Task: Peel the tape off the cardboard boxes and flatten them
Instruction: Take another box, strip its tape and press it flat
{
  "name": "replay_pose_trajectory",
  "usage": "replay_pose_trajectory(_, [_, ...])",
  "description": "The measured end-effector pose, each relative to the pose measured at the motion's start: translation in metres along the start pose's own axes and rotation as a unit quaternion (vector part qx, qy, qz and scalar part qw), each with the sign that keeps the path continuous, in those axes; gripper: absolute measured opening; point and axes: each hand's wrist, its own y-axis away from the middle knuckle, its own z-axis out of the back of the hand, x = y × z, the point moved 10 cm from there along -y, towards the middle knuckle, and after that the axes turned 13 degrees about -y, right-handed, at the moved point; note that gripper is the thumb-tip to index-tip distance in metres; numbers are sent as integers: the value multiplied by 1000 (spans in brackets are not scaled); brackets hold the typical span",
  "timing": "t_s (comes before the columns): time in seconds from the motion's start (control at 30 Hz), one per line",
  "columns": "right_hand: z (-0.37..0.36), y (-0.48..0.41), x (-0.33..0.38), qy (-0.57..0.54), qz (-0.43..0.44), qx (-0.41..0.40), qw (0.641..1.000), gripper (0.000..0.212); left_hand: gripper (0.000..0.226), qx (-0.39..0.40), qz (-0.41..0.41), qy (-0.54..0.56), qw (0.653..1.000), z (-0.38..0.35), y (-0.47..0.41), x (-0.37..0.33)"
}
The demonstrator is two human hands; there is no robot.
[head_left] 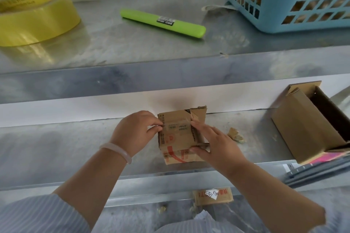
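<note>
left hand (139,130) pinching the tape (170,125) at the left edge of the small cardboard box (176,136), right hand (216,143) gripping its right side, thumb underneath. box sits on the lower metal shelf (75,147), a bigger open box (303,125) off to its right. yellow tape roll (36,17) and blue basket (295,0) up on the shelf above.

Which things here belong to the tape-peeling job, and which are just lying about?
In the job: small box, held by left hand and right hand; open box, waiting.
Lying about: tape roll, green tool, blue basket.
</note>
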Motion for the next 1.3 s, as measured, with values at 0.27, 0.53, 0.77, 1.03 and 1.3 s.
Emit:
replay_pose_trajectory(0.27, [-4, 1, -7, -4, -7, -16, 1000, 62, 14, -33, -30, -52, 998, 5, -9, -15])
replay_pose_trajectory(0.53, [-1, 2, -16, -68, -16, -30, 997, 61, 56, -22, -60, 11, 998, -32, -13, -61])
replay_pose_trajectory(0.77, [-9, -9, -49, -236, -173, -40, 955, 50, 17, -83, -60, 24, 994, -14, -16, -61])
replay_pose_trajectory(1.03, [-2, -10, -27, -179, -122, -24, 976, 45, 8, -24, -44, -9, 999, -16, -34, -63])
replay_pose_trajectory(1.3, [-5, -10, -20, -113, -121, 45, 985, 67, 14, -13, -61, 74, 995, -26, -35, -60])
